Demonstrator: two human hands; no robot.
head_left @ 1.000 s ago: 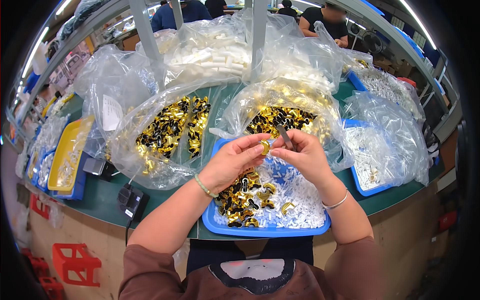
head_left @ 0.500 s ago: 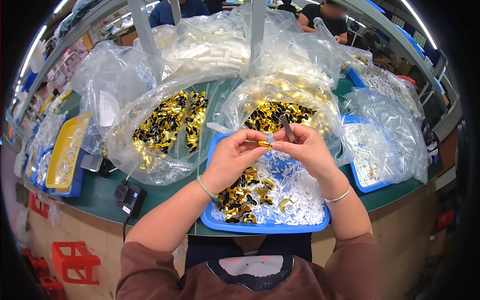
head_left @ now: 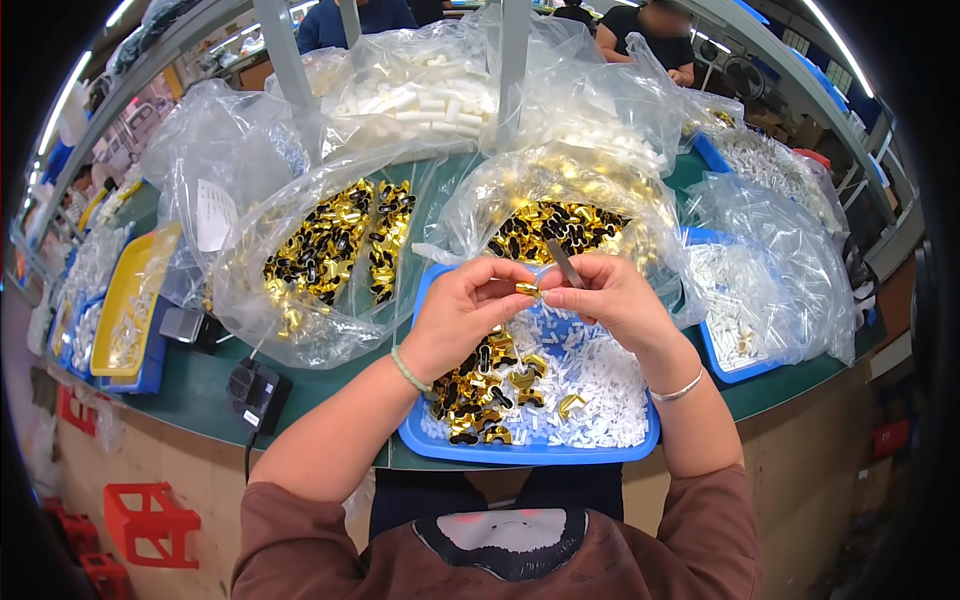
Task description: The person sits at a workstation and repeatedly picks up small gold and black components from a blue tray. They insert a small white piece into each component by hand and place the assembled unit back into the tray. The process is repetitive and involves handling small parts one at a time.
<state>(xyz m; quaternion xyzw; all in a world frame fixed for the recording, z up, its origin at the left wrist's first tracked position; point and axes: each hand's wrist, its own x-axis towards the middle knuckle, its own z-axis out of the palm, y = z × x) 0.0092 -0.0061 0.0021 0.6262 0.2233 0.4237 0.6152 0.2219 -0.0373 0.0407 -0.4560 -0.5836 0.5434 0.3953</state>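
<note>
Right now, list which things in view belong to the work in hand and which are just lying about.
Likely in use:
gold piece, left hand
dark strip, right hand
near blue tray
loose gold pieces
white pieces

Apparently just lying about:
black corded box
red stool
fan

The held piece is gleaming gold, the slim strip dark grey. The tray is showing blue, its small bits white, its curved pieces mixing gold and black. The tabletop is showing green, the brown shirt a black-and-white print.
</note>
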